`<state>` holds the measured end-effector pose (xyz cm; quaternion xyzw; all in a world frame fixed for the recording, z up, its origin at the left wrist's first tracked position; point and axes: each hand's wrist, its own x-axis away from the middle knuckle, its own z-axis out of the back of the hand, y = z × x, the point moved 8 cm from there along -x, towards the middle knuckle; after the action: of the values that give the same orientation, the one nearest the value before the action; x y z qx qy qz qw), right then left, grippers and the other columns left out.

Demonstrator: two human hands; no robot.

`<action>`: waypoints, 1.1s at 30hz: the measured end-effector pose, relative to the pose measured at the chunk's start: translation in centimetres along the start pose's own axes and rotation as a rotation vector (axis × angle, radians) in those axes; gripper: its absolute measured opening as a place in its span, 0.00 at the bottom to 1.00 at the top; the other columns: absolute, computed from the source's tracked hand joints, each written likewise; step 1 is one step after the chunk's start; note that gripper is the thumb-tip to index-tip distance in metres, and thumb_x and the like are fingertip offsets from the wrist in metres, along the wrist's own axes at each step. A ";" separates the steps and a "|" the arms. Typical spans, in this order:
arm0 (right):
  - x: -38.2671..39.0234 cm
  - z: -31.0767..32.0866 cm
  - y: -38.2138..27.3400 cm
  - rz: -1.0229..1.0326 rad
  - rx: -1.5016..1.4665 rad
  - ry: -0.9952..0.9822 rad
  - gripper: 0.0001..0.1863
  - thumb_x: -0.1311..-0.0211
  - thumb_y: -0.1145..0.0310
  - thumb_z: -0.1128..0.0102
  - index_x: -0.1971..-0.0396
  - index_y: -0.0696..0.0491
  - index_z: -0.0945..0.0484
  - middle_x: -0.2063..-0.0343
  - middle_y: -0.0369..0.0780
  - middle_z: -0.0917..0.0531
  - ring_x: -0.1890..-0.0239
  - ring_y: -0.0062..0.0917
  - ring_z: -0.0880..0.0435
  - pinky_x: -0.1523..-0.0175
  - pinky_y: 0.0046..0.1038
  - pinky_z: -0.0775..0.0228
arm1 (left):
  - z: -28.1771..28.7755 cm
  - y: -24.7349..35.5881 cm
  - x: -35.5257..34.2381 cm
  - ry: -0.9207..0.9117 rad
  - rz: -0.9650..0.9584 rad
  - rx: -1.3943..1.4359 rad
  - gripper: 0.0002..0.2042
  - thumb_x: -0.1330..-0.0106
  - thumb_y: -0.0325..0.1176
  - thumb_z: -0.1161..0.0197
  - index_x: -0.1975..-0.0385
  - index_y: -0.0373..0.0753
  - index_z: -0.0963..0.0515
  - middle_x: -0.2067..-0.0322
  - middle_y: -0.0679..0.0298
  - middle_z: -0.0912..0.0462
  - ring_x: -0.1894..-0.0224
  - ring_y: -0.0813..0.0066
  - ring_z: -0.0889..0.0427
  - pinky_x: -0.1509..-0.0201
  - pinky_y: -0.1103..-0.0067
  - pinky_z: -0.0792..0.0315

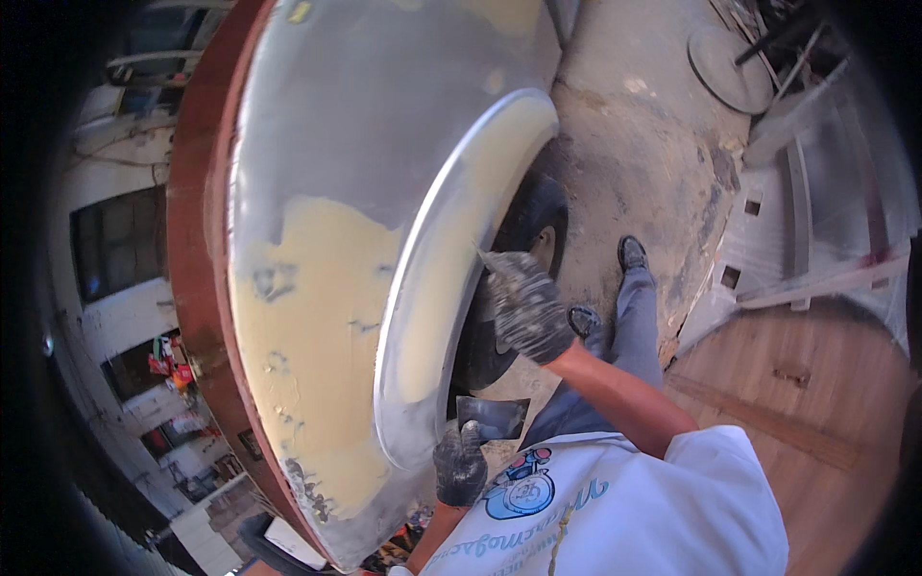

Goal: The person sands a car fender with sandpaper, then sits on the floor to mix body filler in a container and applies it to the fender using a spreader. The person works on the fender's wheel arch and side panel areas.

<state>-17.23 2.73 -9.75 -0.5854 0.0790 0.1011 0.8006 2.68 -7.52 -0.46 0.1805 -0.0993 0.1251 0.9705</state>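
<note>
My right hand point(528, 309), in a dark glove smeared with pale dust, reaches to the inner edge of a flared wheel arch point(434, 288). Its fingers are closed, and what they hold, if anything, cannot be made out. The arch is grey with a pale yellow coat of filler along its middle. Lower down, my left hand point(461, 468), gloved the same way, grips a dark, flat, square plate point(496, 419) close to my body. A large patch of yellow filler point(317, 384) with dark marks covers the grey vehicle panel point(346, 125) beside the arch.
A black tire point(533, 226) stands under the arch. My shoes point(632, 253) are on the stained concrete floor point(653, 144). At the right are a plastic-covered frame point(807, 221) and wooden boards point(778, 384); a round metal disc point(730, 72) lies beyond. A reddish-brown edge point(197, 240) borders the panel.
</note>
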 end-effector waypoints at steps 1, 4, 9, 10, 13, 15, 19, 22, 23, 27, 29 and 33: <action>-0.7 0.8 -0.1 0.030 -0.089 0.026 0.17 0.42 0.76 0.48 0.51 0.56 0.26 0.62 0.47 0.23 0.59 0.40 0.24 0.53 0.35 0.31 | 0.1 -0.4 0.0 0.013 0.060 0.101 0.11 0.32 0.33 0.51 0.68 0.32 0.27 0.77 0.44 0.24 0.74 0.46 0.24 0.72 0.58 0.36; -4.3 1.9 0.0 0.125 0.272 0.168 0.21 0.46 0.74 0.47 0.50 0.57 0.28 0.60 0.49 0.24 0.57 0.43 0.25 0.52 0.37 0.31 | 0.1 -1.5 0.2 0.006 0.224 0.212 0.10 0.32 0.34 0.50 0.68 0.32 0.27 0.77 0.44 0.25 0.73 0.46 0.25 0.72 0.58 0.36; -4.1 -2.3 -3.2 0.154 0.436 -0.029 0.25 0.47 0.70 0.49 0.46 0.60 0.31 0.60 0.50 0.23 0.56 0.42 0.24 0.50 0.41 0.31 | -0.1 -2.1 1.0 0.017 0.187 0.186 0.09 0.32 0.33 0.49 0.68 0.33 0.29 0.74 0.46 0.24 0.72 0.47 0.25 0.71 0.62 0.33; -2.8 -1.9 -4.9 0.252 0.410 0.047 0.26 0.47 0.70 0.49 0.46 0.61 0.32 0.61 0.50 0.22 0.55 0.41 0.23 0.49 0.41 0.32 | -0.1 -2.3 1.1 0.033 0.168 0.197 0.08 0.33 0.32 0.49 0.67 0.33 0.29 0.74 0.47 0.24 0.72 0.47 0.25 0.71 0.62 0.33; 0.0 -2.0 -4.8 0.212 0.252 -0.118 0.26 0.46 0.69 0.48 0.45 0.60 0.32 0.58 0.50 0.24 0.57 0.43 0.24 0.52 0.40 0.29 | -0.5 -2.1 1.6 0.041 0.020 0.127 0.06 0.34 0.28 0.48 0.64 0.32 0.29 0.71 0.47 0.24 0.71 0.50 0.25 0.70 0.62 0.33; 0.6 -1.1 -3.3 0.234 0.177 -0.199 0.24 0.44 0.69 0.48 0.45 0.57 0.30 0.61 0.50 0.23 0.58 0.43 0.23 0.53 0.39 0.28 | -0.7 -1.5 1.6 0.037 -0.107 0.077 0.05 0.35 0.25 0.48 0.63 0.31 0.29 0.68 0.48 0.25 0.70 0.53 0.25 0.70 0.63 0.32; -3.1 1.8 3.9 -0.101 -0.069 -0.025 0.22 0.48 0.71 0.46 0.50 0.56 0.28 0.60 0.49 0.23 0.55 0.44 0.25 0.51 0.41 0.31 | -1.2 -2.8 1.6 -0.038 0.062 0.177 0.08 0.36 0.27 0.47 0.60 0.31 0.30 0.67 0.47 0.24 0.70 0.52 0.25 0.69 0.63 0.32; -6.0 1.7 5.1 -0.064 0.320 0.086 0.21 0.47 0.72 0.47 0.50 0.56 0.28 0.59 0.50 0.23 0.53 0.45 0.26 0.50 0.41 0.32 | 0.2 -2.7 1.6 0.114 0.081 0.173 0.11 0.33 0.34 0.46 0.61 0.32 0.28 0.79 0.45 0.24 0.76 0.44 0.25 0.76 0.59 0.35; -6.4 1.4 5.1 -0.075 0.315 0.097 0.20 0.47 0.72 0.48 0.51 0.56 0.28 0.59 0.50 0.23 0.52 0.45 0.26 0.49 0.41 0.32 | 0.6 -1.9 1.6 0.140 -0.024 0.162 0.11 0.34 0.34 0.46 0.60 0.32 0.28 0.79 0.46 0.24 0.76 0.45 0.24 0.75 0.60 0.34; -4.7 -2.1 0.9 0.113 0.344 -0.005 0.23 0.47 0.73 0.47 0.48 0.55 0.28 0.59 0.50 0.23 0.52 0.44 0.26 0.47 0.39 0.33 | 0.8 -0.6 2.6 0.168 -0.250 0.073 0.12 0.33 0.36 0.46 0.59 0.34 0.29 0.78 0.53 0.23 0.75 0.54 0.23 0.70 0.65 0.30; -3.2 -3.3 -1.3 0.175 0.293 -0.090 0.24 0.47 0.73 0.47 0.46 0.54 0.29 0.58 0.49 0.23 0.52 0.43 0.26 0.46 0.38 0.34 | -0.7 -2.4 2.9 0.012 -0.044 0.254 0.15 0.37 0.31 0.46 0.53 0.33 0.32 0.69 0.51 0.25 0.77 0.57 0.23 0.74 0.65 0.30; -1.4 -2.2 -3.5 0.228 0.127 -0.328 0.24 0.46 0.75 0.47 0.46 0.55 0.28 0.55 0.48 0.23 0.51 0.39 0.26 0.44 0.36 0.35 | -1.2 -3.5 3.5 0.078 0.102 0.442 0.12 0.29 0.39 0.53 0.64 0.36 0.30 0.78 0.55 0.22 0.75 0.65 0.19 0.72 0.71 0.29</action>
<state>-17.69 -0.44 -6.86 -0.4965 0.0195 0.2800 0.8214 7.13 -9.48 -1.84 0.3786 -0.0411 0.1997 0.9028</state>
